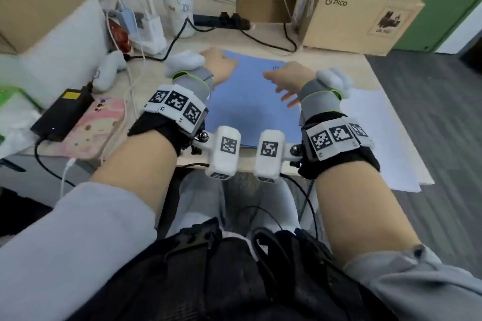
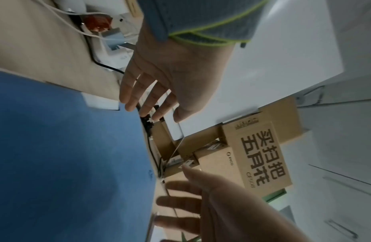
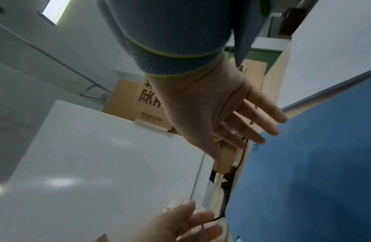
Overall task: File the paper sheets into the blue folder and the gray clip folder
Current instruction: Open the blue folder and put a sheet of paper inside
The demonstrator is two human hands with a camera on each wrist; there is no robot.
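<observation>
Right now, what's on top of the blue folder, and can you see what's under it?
Nothing lies on the blue folder; the left hand and right hand are spread open over its far end, touching or not is unclear. A white corner pokes out beneath; the rest is covered.

Blue folder (image 1: 250, 101) plain mid-blue, on a pale beige wood-grain desk (image 1: 336, 65); white paper sheets (image 1: 378, 133) at right; wrist bands (image 1: 177, 107) white with black square codes; gray cuffs (image 1: 195, 81) edged lime green; pink-and-cream patterned phone case (image 1: 99, 125) at left; tan cardboard boxes (image 1: 360, 21), black print, far right
</observation>
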